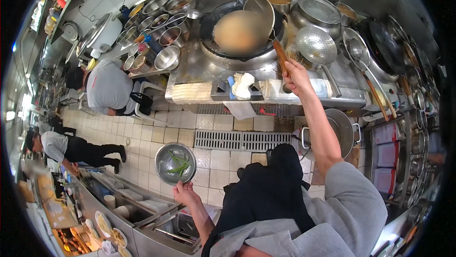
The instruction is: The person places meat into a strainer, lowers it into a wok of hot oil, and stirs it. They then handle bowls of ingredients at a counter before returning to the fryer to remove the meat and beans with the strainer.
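Observation:
My right hand [297, 76] is closed round the wooden handle of a mesh strainer [259, 4], whose round head stands over the back right of a large black wok [207, 25]. A blurred, orange-brown patch covers the middle of the wok and hides what is in it. Low on the left, my left hand [186, 194] grips the near rim of a steel bowl [163, 168]. Several long green vegetable pieces [179, 163] lie inside that bowl, which hangs out over the tiled floor.
A perforated ladle [317, 45] rests right of the wok. Folded cloths [242, 86] lie along the stove's front edge. Steel bowls [167, 57] crowd the left side. A large pot [332, 131] stands below right. Two co-workers [107, 86] are at the left, one seated. Plates [118, 236] sit lower left.

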A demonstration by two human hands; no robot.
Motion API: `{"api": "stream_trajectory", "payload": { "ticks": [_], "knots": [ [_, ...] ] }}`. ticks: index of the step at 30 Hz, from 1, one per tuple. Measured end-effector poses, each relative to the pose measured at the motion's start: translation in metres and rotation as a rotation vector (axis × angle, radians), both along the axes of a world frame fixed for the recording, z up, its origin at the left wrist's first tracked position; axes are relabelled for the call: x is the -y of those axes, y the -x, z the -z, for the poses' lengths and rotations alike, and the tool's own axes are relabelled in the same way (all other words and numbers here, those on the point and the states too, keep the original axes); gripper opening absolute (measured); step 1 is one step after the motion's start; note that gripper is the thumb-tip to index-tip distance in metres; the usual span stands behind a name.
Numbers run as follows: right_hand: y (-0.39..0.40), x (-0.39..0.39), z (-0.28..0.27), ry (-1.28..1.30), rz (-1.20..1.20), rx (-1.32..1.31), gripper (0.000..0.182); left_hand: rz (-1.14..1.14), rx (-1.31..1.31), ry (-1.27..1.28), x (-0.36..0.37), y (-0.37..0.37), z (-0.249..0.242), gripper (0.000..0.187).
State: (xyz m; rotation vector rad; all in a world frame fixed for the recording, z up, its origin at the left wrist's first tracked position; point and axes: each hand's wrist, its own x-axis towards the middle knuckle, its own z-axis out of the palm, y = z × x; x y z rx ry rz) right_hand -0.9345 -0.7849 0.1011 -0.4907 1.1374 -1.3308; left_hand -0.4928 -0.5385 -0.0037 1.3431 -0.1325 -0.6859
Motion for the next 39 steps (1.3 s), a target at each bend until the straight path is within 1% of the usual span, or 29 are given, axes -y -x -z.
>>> {"api": "stream_trajectory", "payload": {
  "ticks": [3, 6, 9, 10, 12, 13, 14, 15, 16, 17, 18, 19, 20, 21, 22, 24, 25, 26, 27, 28, 30, 31, 32, 34, 35, 37, 39],
  "knots": [
    [0.005, 0.001, -0.003, 0.052, 0.03, -0.107, 0.009, 0.041, -0.007, 0.015, 0.013, 0.008, -0.003, 0.01],
    [0.023, 0.005, -0.004, 0.095, 0.06, -0.072, 0.026, 0.069, -0.007, 0.025, 0.023, 0.013, -0.002, 0.01],
    [0.041, 0.014, -0.007, 0.167, 0.143, -0.147, 0.029, 0.089, -0.007, 0.013, 0.036, 0.023, -0.009, 0.01],
    [0.054, 0.02, -0.003, 0.232, 0.122, -0.245, 0.033, 0.095, -0.007, 0.011, 0.039, 0.026, -0.011, 0.01],
    [0.07, 0.06, 0.016, 0.424, 0.366, -0.805, 0.038, 0.113, -0.013, 0.011, 0.046, 0.034, -0.019, 0.01],
    [0.078, 0.082, 0.023, 0.518, 0.485, -1.08, 0.04, 0.164, -0.022, 0.005, 0.051, 0.037, -0.02, 0.011],
    [0.079, 0.093, 0.004, 0.264, 0.374, -1.112, 0.044, 0.21, -0.028, -0.004, 0.056, 0.037, -0.022, 0.011],
    [0.101, 0.129, 0.027, 0.246, 0.381, -1.151, 0.043, 0.256, -0.031, -0.013, 0.062, 0.038, -0.023, 0.012],
    [0.135, 0.174, 0.068, 0.23, 0.389, -1.192, 0.043, 0.29, -0.024, 0.001, 0.068, 0.04, -0.023, 0.012],
    [0.152, 0.201, 0.094, 0.213, 0.396, -1.234, 0.042, 0.324, -0.018, 0.015, 0.075, 0.045, -0.024, 0.013],
    [0.149, 0.199, 0.083, 0.245, 0.367, -1.217, 0.043, 0.358, -0.011, 0.031, 0.084, 0.049, -0.026, 0.013],
    [0.145, 0.183, 0.059, 0.276, 0.342, -1.198, 0.044, 0.375, -0.009, 0.035, 0.095, 0.052, -0.03, 0.013],
    [0.14, 0.166, 0.048, 0.303, 0.318, -1.183, 0.044, 0.394, -0.011, 0.036, 0.104, 0.058, -0.034, 0.013],
    [0.136, 0.156, 0.058, 0.387, 0.354, -1.172, 0.045, 0.416, -0.019, 0.039, 0.116, 0.066, -0.038, 0.013],
    [0.131, 0.139, 0.071, 0.469, 0.388, -1.16, 0.046, 0.446, -0.015, 0.025, 0.129, 0.079, -0.051, 0.01],
    [0.087, 0.06, 0.019, 0.174, 0.118, -0.436, 0.048, 0.531, 0.028, 0.088, 0.164, 0.093, -0.064, 0.011],
    [0.063, 0.036, 0.009, 0.179, 0.162, -0.261, 0.048, 0.545, 0.081, 0.109, 0.186, 0.099, -0.069, 0.011],
    [0.05, 0.017, 0.002, 0.108, 0.156, -0.113, 0.047, 0.562, 0.136, 0.135, 0.211, 0.107, -0.076, 0.013],
    [0.044, 0.002, 0.001, 0.1, 0.094, -0.008, 0.053, 0.606, 0.198, 0.16, 0.236, 0.119, -0.085, 0.013],
    [0.037, -0.011, -0.002, 0.066, 0.103, 0.096, 0.046, 0.65, 0.26, 0.186, 0.263, 0.132, -0.096, 0.013],
    [0.03, -0.035, -0.003, 0.023, 0.022, 0.242, 0.04, 0.753, 0.405, 0.343, 0.32, 0.165, -0.109, 0.015],
    [0.023, -0.047, -0.011, -0.002, 0.018, 0.332, 0.031, 0.813, 0.509, 0.358, 0.342, 0.185, -0.118, 0.014],
    [0.019, -0.055, -0.015, -0.005, 0.008, 0.375, 0.027, 0.853, 0.69, 0.33, 0.364, 0.205, -0.126, 0.017],
    [0.014, -0.064, -0.021, -0.018, 0.0, 0.462, 0.015, 0.854, 1.002, 0.257, 0.395, 0.247, -0.136, 0.021],
    [0.012, -0.065, -0.027, -0.01, -0.009, 0.501, 0.014, 0.846, 1.207, 0.237, 0.423, 0.257, -0.123, 0.022],
    [0.013, -0.066, -0.033, -0.031, 0.0, 0.534, 0.011, 0.732, 1.628, 0.292, 0.443, 0.287, -0.126, 0.018],
    [0.017, -0.064, -0.029, -0.019, -0.001, 0.587, 0.01, 0.744, 1.657, 0.294, 0.458, 0.306, -0.12, 0.016]
  ]
}}
